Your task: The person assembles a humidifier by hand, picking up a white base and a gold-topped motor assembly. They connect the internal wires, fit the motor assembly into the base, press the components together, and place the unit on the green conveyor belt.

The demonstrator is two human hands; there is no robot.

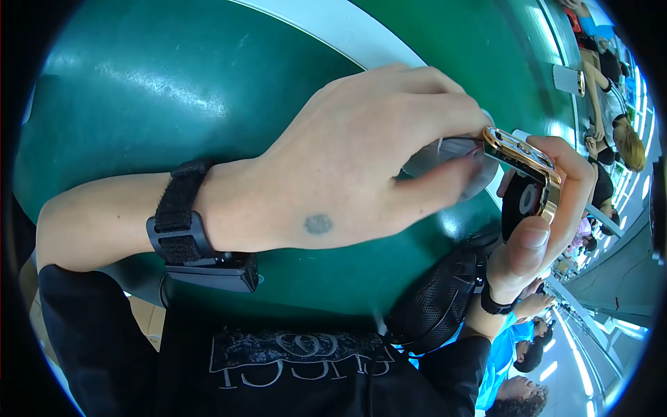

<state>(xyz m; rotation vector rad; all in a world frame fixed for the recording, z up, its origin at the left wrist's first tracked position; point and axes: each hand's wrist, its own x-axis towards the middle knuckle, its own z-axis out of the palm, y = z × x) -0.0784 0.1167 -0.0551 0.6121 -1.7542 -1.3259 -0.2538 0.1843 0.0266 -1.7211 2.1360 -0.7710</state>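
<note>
A gold-rimmed, phone-like device is held on edge at the right, with round ring shapes on its face and a dark panel with a pale ring beneath. My right hand grips it, thumb in front and fingers curled round its far side. From the left, my left hand reaches across, its index finger and thumb closed at the device's left end. Behind those fingertips shows a grey, translucent piece; whether it is held is hidden. A black strap with a small box circles my left wrist.
The green table has a pale curved strip across it. A black mesh item lies near my right forearm. Another gold-edged phone is at the far right, where several people sit along the workbenches.
</note>
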